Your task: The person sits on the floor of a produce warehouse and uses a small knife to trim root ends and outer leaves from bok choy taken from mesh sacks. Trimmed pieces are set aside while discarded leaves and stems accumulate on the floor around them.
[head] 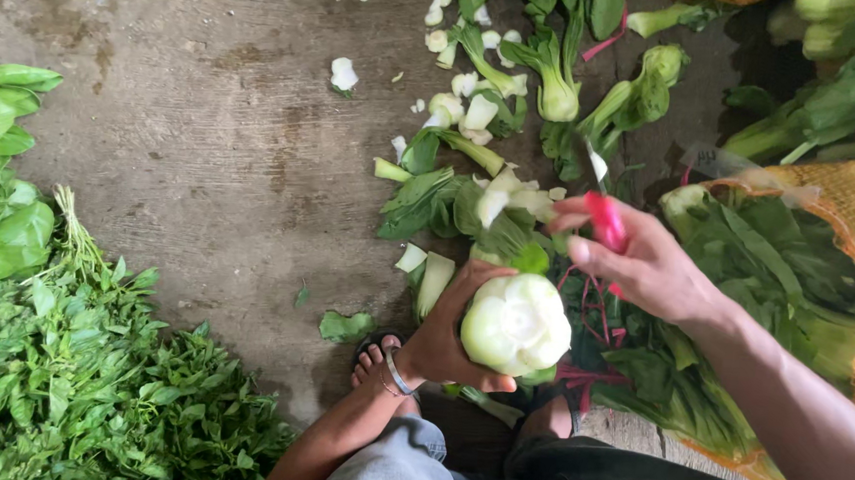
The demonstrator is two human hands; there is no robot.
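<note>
Silver bracelet (398,373), grey trousers (401,469)

Concrete floor (203,154) (stained) bears cut bok choy scraps (476,113) and leafy greens (67,375).

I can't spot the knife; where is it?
In the head view, right of centre: the pink-handled knife is in the right hand, just above the pale bok choy base held by the left hand.
</note>
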